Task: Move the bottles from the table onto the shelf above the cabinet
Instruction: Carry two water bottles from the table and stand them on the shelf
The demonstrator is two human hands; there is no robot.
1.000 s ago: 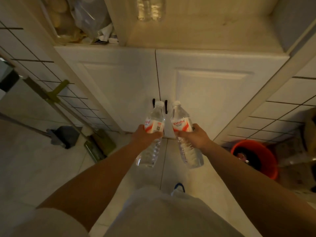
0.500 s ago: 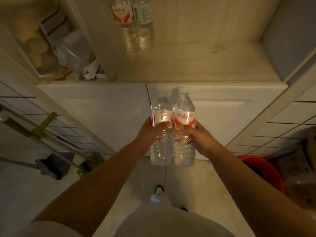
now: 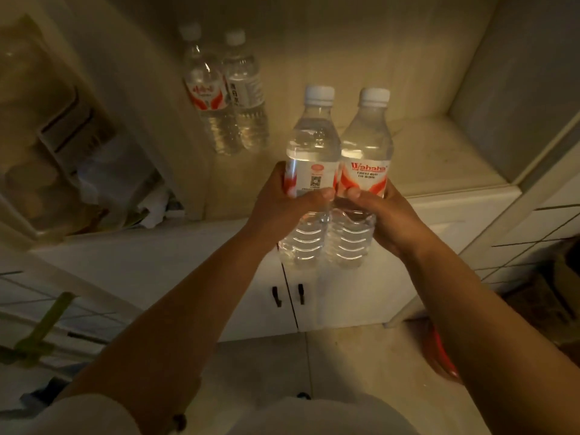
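Bottles (image 3: pixel 337 158) raised, seemingly above shelf (image 3: pixel 439 158) edge; right side open.

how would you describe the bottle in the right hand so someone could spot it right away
Find the open shelf above the white cabinet doors; two capped bottles are held upright side by side before it. The one in the right hand is the right bottle, its red lettering facing the camera, unlike the left bottle.

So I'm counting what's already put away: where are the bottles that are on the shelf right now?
Two bottles stand side by side at the back left of the shelf, by its left wall, behind the pair in the hands.
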